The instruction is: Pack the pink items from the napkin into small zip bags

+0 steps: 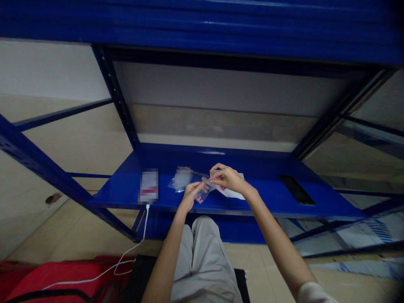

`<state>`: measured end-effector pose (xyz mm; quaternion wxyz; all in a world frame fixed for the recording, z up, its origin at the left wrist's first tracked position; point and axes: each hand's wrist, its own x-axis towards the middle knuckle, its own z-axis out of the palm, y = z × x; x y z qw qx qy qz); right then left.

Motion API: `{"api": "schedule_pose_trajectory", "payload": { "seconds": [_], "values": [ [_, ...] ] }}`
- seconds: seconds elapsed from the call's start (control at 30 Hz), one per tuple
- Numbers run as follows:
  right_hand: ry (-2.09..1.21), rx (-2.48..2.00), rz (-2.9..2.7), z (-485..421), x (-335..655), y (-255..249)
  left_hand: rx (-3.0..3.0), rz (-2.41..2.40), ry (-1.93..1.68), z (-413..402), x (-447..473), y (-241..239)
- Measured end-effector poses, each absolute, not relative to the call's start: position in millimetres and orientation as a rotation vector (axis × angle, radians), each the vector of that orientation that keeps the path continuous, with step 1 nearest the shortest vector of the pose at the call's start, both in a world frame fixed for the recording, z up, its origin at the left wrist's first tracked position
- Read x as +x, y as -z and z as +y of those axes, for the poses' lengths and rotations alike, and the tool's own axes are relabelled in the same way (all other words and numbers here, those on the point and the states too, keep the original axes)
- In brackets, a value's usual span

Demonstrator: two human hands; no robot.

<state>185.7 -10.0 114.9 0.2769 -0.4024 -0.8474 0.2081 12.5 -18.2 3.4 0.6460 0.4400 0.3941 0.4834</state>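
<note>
My left hand (191, 197) is closed on the side of a small clear plastic bag (204, 191), held above the front part of the blue shelf. A few pink beads (199, 200) show at the bottom of this bag. Thumb and fingers of my right hand (229, 179) are pinched together at the bag's mouth; whatever is between them is too small to make out. Under the right hand lies a white sheet of paper (235, 192) with more pink-red beads on it, partly covered by the fingers. More clear plastic bags (183, 176) lie just beyond my left hand.
A blurred-out white and red device (148, 187) with a white cable (145, 223) is at the left of the blue shelf (259, 206). A black phone (297, 190) lies at the right. An upper blue beam (202, 29) spans overhead. Red fabric (63, 280) is at lower left.
</note>
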Motion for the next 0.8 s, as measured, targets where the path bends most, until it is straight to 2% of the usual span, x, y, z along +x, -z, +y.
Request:
{"api": "schedule_pose_trajectory", "payload": {
  "seconds": [0.3, 0.43, 0.53, 0.8],
  "values": [
    [-0.954, -1.239, -1.420, -31, 166, -33, 0.929, 0.880, -1.147, -15, 13, -3],
    [-1.079, -1.202, -1.136, -37, 156, -14, 0.919, 0.785, -1.189, -14, 12, -3],
    [-1.070, -1.144, -1.001, -33, 154, -12, 0.953, 0.721, -1.247, -14, 13, -4],
    [-0.945, -1.136, -0.869, -26, 164, 4, 1.170, 0.906, -1.299, -24, 17, -4]
  ]
}}
